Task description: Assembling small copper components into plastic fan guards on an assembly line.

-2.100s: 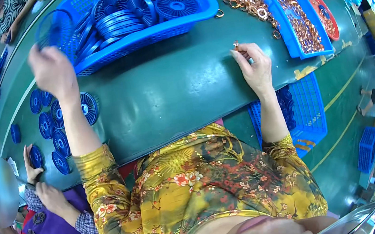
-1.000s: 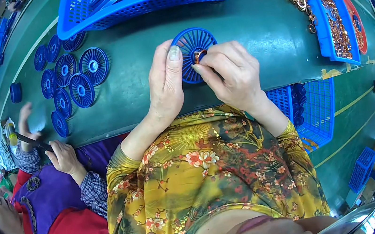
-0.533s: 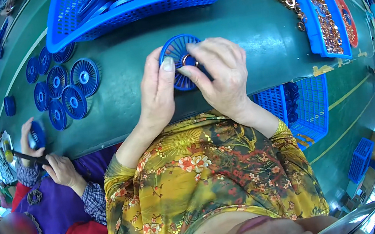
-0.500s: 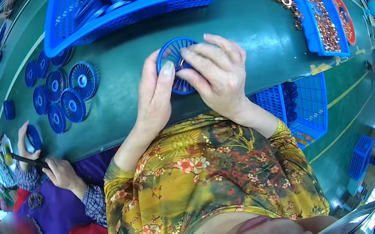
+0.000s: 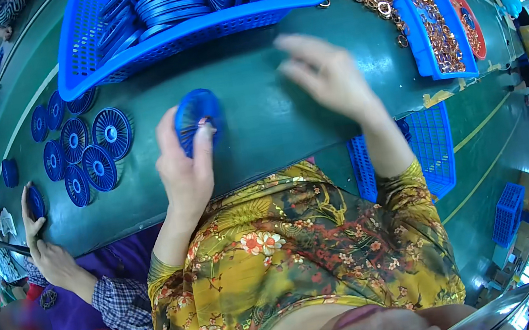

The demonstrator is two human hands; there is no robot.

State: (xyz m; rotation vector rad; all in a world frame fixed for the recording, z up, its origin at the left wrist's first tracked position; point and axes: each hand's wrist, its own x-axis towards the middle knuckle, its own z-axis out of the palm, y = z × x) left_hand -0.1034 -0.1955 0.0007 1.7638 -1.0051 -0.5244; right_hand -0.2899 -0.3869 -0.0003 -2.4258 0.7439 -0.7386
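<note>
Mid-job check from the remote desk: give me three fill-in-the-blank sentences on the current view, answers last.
1. The left hand holds a spoked wheel coloured ____.
2. The right hand is ____ (touching / apart from) that spoked wheel.
3. The tray of copper-coloured rings lies to the ____ of the big basket.

Missing words: blue; apart from; right.

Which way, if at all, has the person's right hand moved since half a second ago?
Yes: judged against the large blue basket, the right hand has shifted rightward, nearer the basket's right end.
</note>
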